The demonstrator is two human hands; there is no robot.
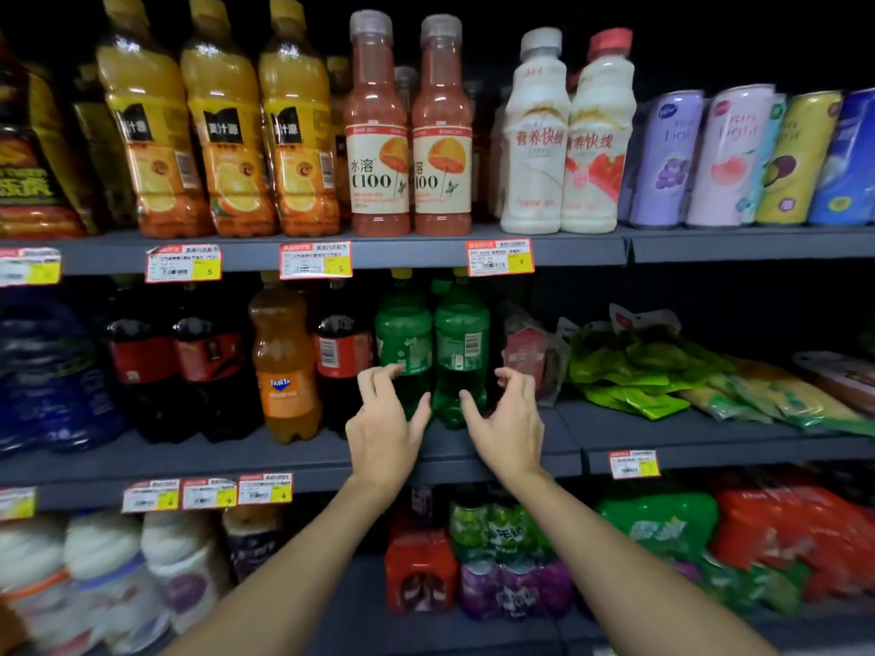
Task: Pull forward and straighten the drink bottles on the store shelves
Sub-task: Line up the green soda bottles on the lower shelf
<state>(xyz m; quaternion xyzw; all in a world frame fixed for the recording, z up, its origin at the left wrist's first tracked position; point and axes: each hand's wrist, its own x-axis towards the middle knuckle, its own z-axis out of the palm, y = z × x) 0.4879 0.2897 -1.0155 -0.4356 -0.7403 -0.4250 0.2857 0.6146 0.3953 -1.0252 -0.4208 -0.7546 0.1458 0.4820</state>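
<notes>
Two green bottles [433,343] are seen standing upright, side by side and touching, on the middle shelf [189,459], set back from its front edge. Both hands are raised in front of them. The left hand [383,433] is held before the left one of the pair, and its fingers [367,385] are spread and slightly bent, released and grasping nothing. Whether the fingertips touch the plastic cannot be told. The right hand [511,423] is held just beside the right one of the pair, thumb toward the bottle, its fingers likewise released and loosely curved around nothing.

To the left of the green pair, a dark cola bottle [341,352] is placed, then an orange Fanta bottle [284,366] standing nearer the shelf edge, then more dark cola bottles [142,362]. To the right, green packets [639,371] are piled flat on the same shelf.

On the top shelf [402,250], yellow juice bottles [222,130], two pink C100 bottles [379,134], two white milk-drink bottles [535,134] and a row of leaning cans [724,158] are lined up. Price tags [316,260] are fixed along the shelf fronts. Wrapped multipacks [421,570] are stored on the bottom shelf.
</notes>
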